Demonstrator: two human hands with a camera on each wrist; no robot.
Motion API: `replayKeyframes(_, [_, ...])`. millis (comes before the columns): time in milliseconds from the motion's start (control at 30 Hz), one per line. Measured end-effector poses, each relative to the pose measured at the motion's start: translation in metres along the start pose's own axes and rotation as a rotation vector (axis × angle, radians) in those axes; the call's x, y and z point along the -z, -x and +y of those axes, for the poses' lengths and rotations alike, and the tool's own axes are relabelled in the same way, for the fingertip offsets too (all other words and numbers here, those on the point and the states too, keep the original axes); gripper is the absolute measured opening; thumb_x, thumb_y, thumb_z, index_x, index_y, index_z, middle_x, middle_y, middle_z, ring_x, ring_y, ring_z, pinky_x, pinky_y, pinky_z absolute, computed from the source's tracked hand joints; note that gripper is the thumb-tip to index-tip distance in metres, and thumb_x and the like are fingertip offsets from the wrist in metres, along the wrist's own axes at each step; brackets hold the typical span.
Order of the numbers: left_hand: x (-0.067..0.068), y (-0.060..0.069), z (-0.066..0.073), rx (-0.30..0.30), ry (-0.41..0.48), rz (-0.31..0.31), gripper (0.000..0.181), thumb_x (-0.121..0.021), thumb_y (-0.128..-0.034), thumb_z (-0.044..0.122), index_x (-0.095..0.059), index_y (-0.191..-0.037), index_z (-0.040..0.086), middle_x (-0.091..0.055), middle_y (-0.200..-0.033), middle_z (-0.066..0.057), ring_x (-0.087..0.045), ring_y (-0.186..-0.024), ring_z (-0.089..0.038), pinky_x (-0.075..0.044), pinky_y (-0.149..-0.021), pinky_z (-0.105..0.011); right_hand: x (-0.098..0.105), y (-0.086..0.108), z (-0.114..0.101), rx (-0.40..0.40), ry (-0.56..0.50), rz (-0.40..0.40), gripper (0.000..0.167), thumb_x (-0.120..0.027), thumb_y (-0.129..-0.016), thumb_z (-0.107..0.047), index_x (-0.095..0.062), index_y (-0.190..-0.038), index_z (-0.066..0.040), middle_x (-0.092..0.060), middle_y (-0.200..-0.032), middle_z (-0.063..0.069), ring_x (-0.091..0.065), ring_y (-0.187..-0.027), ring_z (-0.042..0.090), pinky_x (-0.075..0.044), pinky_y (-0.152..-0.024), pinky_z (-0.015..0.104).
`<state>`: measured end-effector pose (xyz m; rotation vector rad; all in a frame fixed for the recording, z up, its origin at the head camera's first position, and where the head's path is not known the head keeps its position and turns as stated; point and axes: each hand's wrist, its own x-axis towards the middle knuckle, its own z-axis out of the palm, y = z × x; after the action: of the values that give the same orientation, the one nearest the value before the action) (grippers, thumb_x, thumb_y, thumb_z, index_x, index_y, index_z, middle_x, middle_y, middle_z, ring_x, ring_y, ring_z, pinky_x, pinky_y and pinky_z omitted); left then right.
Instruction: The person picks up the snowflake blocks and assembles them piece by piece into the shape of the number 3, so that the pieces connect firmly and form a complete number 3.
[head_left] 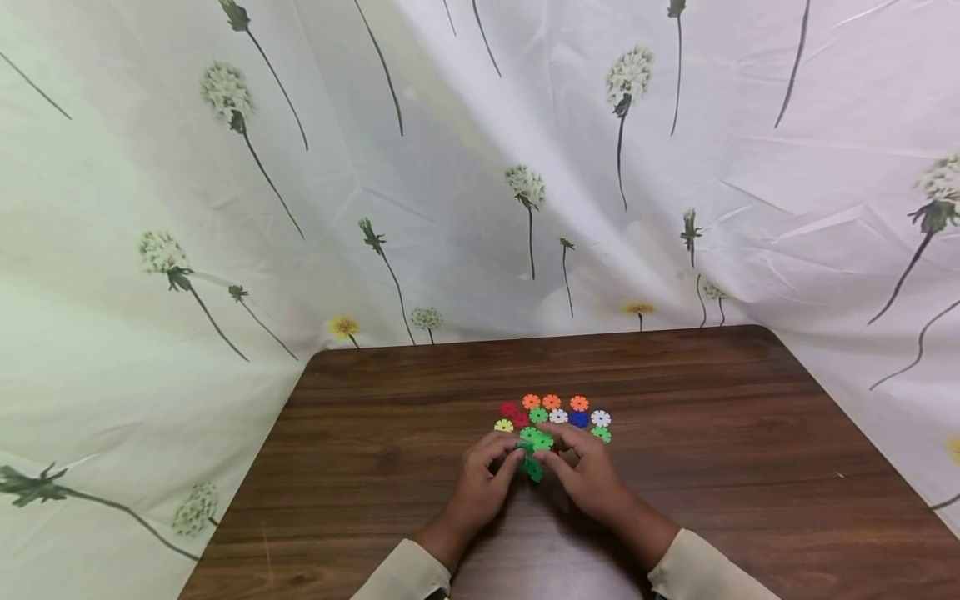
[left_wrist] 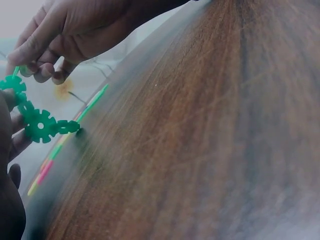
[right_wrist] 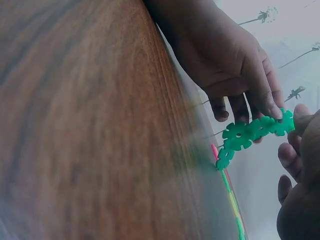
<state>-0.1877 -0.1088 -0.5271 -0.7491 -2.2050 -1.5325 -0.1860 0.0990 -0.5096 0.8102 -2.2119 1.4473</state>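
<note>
Green was the short chain (head_left: 533, 472) of slotted plastic pieces, which hung between the two hands, nearer to the person than the loose discs (head_left: 579, 403). Thumb and fingers of the left hand (head_left: 480, 483) pinched the chain, and the right hand (head_left: 596, 482) pinched it near its upper end. Probably the joining of pieces was in hand; the next move called for steady holding and matching slot with slot. No container was visible: the loose discs, in several colours, lay directly on the table (head_left: 375, 467).
</note>
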Motion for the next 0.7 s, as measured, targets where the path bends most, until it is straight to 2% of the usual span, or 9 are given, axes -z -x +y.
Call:
replayKeyframes(133, [0.0005, -0.0002, 0.0009, -0.003, -0.009, -0.007, 0.017, -0.072, -0.1031, 0.000, -0.081, -0.114, 0.009, -0.079, -0.115, -0.008, -0.070, -0.102, -0.005, -0.061, -0.084, -0.027, 0.0006, 0.0001, -0.0008, 0.002, 0.011, 0.004, 0.042, -0.080, -0.097, -0.002, -0.071, -0.138, 0.002, -0.081, -0.115, 0.013, -0.061, -0.086, 0.005, -0.058, -0.075, 0.027])
replayKeyframes(267, [0.0010, -0.0003, 0.0000, -0.007, -0.011, -0.014, 0.016, -0.072, -0.1033, 0.003, -0.081, -0.116, 0.008, -0.078, -0.116, -0.010, -0.073, -0.107, -0.009, -0.063, -0.089, -0.029, 0.0010, -0.0007, -0.0009, -0.026, 0.003, 0.018, 0.046, -0.081, -0.096, -0.003, -0.070, -0.140, 0.003, -0.080, -0.108, 0.011, -0.062, -0.087, 0.004, -0.059, -0.076, 0.027])
replayKeyframes(433, [0.0005, -0.0006, -0.0023, -0.050, -0.019, 0.004, 0.015, -0.072, -0.1049, 0.006, -0.082, -0.116, 0.006, -0.078, -0.114, -0.012, -0.076, -0.108, -0.020, -0.063, -0.093, -0.029, 0.0012, -0.0020, 0.0004, -0.035, -0.025, 0.015, 0.039, -0.081, -0.096, -0.004, -0.075, -0.134, 0.000, -0.082, -0.111, 0.012, -0.068, -0.093, 0.003, -0.061, -0.075, 0.027])
replayKeyframes(600, [0.0019, 0.0000, -0.0026, -0.104, 0.002, 0.029, 0.015, -0.072, -0.1030, 0.001, -0.083, -0.112, 0.002, -0.077, -0.110, -0.014, -0.077, -0.103, -0.028, -0.062, -0.091, -0.026, -0.0010, -0.0019, 0.0013, 0.022, 0.008, 0.017, 0.037, -0.081, -0.094, -0.001, -0.077, -0.130, 0.001, -0.081, -0.114, 0.016, -0.074, -0.094, 0.013, -0.063, -0.074, 0.027])
replayKeyframes(700, [0.0028, -0.0001, -0.0013, -0.126, 0.000, 0.031, 0.015, -0.072, -0.1026, 0.000, -0.083, -0.112, -0.001, -0.077, -0.109, -0.016, -0.077, -0.100, -0.030, -0.062, -0.090, -0.024, -0.0021, -0.0012, 0.0004, 0.029, 0.027, 0.019, 0.037, -0.082, -0.093, 0.000, -0.077, -0.129, 0.001, -0.080, -0.119, 0.022, -0.077, -0.097, 0.021, -0.064, -0.075, 0.026])
